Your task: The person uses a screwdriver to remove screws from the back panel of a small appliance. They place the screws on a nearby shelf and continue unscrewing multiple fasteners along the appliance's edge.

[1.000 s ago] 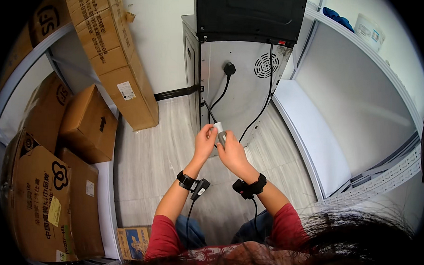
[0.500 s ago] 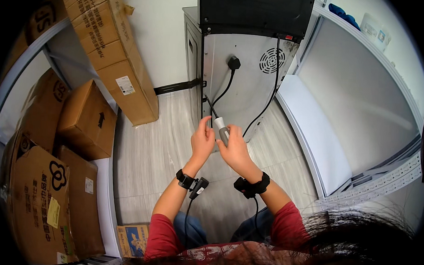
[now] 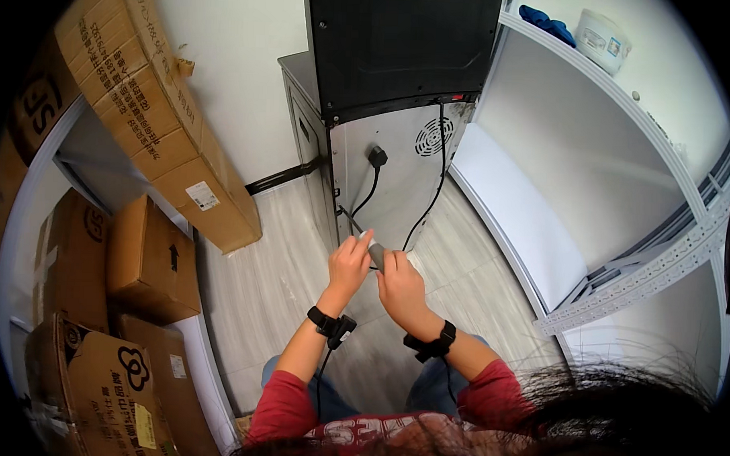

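A screwdriver (image 3: 377, 255) with a grey and white handle slants up and to the left. Its dark shaft reaches the left edge of the grey back panel (image 3: 398, 189) of a tall machine; the tip's exact contact is too small to make out. My right hand (image 3: 401, 285) is wrapped around the rear of the handle. Close beside it, my left hand (image 3: 348, 268) has its fingers pinched at the handle's white front end. A black plug (image 3: 377, 156) sits in the panel, and its cord runs down behind the shaft.
The machine's black upper housing (image 3: 407, 44) rises above the panel. A second black cord (image 3: 442, 166) hangs at its right. Cardboard boxes (image 3: 155, 257) fill a shelf at left, near a tall carton (image 3: 209, 198). White shelving (image 3: 518, 217) stands at right, holding a white tub (image 3: 601, 41).
My left fingers have gone from loosely apart beside the screwdriver to closed on its front end. My view has shifted, so the machine and boxes appear lower and the machine further left.
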`<state>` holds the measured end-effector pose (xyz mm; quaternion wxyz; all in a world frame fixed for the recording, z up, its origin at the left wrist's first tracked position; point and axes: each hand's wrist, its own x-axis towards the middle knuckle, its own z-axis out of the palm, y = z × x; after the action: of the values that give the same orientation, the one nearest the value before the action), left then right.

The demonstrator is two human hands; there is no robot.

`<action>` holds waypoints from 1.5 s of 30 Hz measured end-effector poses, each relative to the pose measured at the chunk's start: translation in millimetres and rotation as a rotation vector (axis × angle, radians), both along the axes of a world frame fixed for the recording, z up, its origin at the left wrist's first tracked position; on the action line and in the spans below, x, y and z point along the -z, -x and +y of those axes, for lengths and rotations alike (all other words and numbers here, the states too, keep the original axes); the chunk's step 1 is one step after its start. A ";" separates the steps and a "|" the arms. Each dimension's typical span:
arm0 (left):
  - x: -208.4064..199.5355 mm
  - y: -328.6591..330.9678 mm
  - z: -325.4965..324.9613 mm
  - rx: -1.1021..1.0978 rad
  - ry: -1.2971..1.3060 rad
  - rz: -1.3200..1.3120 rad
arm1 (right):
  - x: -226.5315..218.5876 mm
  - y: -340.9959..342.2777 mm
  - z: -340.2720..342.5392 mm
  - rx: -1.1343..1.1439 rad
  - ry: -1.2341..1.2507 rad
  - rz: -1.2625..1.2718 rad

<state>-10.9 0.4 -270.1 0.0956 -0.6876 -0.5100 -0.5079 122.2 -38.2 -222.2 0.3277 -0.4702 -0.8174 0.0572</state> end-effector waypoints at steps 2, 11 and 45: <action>-2.1 2.0 -1.1 -0.026 -0.020 0.024 | -2.5 8.8 5.4 0.072 0.110 0.051; -4.9 2.3 -8.8 -0.059 -0.052 0.103 | 9.8 4.5 2.8 0.006 0.030 0.076; -1.8 -10.6 -17.3 -0.034 0.055 0.121 | 18.1 -5.8 6.9 0.020 0.358 0.176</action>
<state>-0.3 -16.9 -268.3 0.1159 -0.7106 -0.5285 -0.4498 128.0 -31.3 -240.3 0.3098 -0.5222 -0.7577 0.2393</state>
